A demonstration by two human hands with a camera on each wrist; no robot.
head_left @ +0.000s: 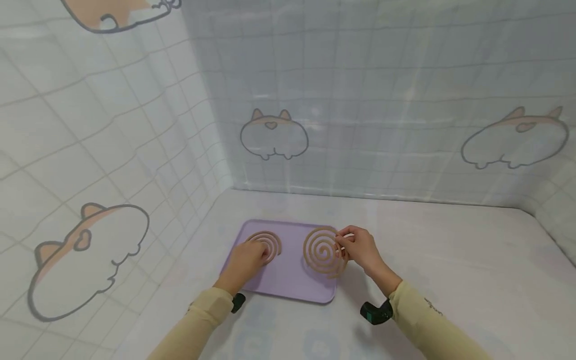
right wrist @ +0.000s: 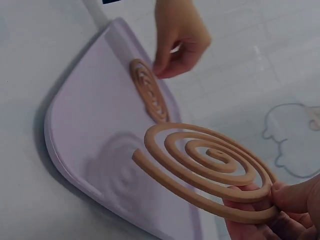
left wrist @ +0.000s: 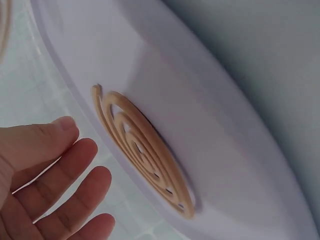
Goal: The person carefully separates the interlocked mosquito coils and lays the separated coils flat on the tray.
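A tan mosquito coil (right wrist: 217,154) is pinched at its outer edge by my right hand (head_left: 360,247), thumb on one face and fingers on the other. It is raised above the right end of the lilac tray (head_left: 290,282), casting a spiral shadow there. Another tan mosquito coil (left wrist: 155,132) lies flat at the tray's left end. Beside it is my left hand (left wrist: 55,185), fingers loosely bent and holding nothing; in the head view this hand overlaps part of that coil.
The tray lies on a pale table (head_left: 427,260). White grid-patterned sheeting (head_left: 360,100) with cartoon animals encloses the back and left. Black wrist devices, one being a dark camera mount (head_left: 377,313), hang beneath both forearms.
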